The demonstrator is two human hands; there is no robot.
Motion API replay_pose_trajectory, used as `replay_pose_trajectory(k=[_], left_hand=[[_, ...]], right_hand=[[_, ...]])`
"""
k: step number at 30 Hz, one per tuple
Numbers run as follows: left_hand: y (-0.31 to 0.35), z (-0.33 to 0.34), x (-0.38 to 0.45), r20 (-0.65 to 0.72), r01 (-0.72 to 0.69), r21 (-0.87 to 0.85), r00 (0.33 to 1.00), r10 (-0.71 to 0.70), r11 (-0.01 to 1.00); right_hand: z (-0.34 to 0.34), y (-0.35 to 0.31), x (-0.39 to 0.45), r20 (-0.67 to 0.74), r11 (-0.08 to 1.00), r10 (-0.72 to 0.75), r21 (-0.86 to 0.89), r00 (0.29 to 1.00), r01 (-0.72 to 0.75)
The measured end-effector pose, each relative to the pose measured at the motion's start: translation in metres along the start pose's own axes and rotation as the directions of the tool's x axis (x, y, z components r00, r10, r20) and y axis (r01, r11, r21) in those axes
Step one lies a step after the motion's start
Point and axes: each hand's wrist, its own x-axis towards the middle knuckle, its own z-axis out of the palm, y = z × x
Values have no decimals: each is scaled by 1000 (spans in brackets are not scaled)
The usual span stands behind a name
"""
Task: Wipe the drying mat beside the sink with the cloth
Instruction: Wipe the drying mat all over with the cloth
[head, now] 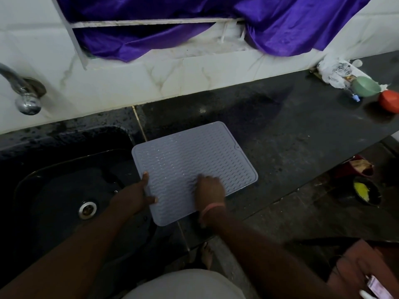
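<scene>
Dark stone counter (pixel 291 134) runs along a white tiled wall (pixel 151 76), purple cloth (pixel 172 39) hanging over the ledge above. Black sink (pixel 64 180) set into the counter at left, tap (pixel 23 91) on the wall over it, steel drain (pixel 87 209) in the basin.

Grey ribbed drying mat (pixel 194 167) lies flat on the counter, its left edge overhanging the sink rim. I note bright specks on its ridges, likely water.

Left hand (pixel 133 195) grips the mat's left edge: thumb on top near the front, one finger stretched up along the edge, the other fingers hidden below, so I cannot tell how they lie.

Right hand (pixel 210 188) rests on the mat's near middle, fingers curled down and bunched together against the ridges. I cannot tell whether they hold anything; no wiping cloth shows under them. Pink band (pixel 212 207) at that wrist.

Far right of the counter: green bowl (pixel 366 86), red bowl (pixel 389 101), crumpled white bag (pixel 332 72).
</scene>
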Motion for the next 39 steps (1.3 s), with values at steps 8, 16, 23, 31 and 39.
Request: replay_pose_trajectory(k=[8,16,23,31,39], left_hand=[[0,0,1,2,12,-23,1000,-12,1000],[0,-4,1,22,5,-6,1000,-4,1000],[4,-3,2,33,15,37,999,-17,999],[13,-6,-2,24,32,75,999,-34,997],[16,-9,-8,32,28,60,999,-30,998]], right_hand=[[-3,-32,-19,87,945,-245,244,966,217],[-59,129,70,-29,943,312,-111,949,-314],[-1,16,-6,-32,999,-52,-2,998,52],[-1,-19,-15,77,947,-251,226,965,229],[-60,134,70,-51,947,319,-28,946,-321]])
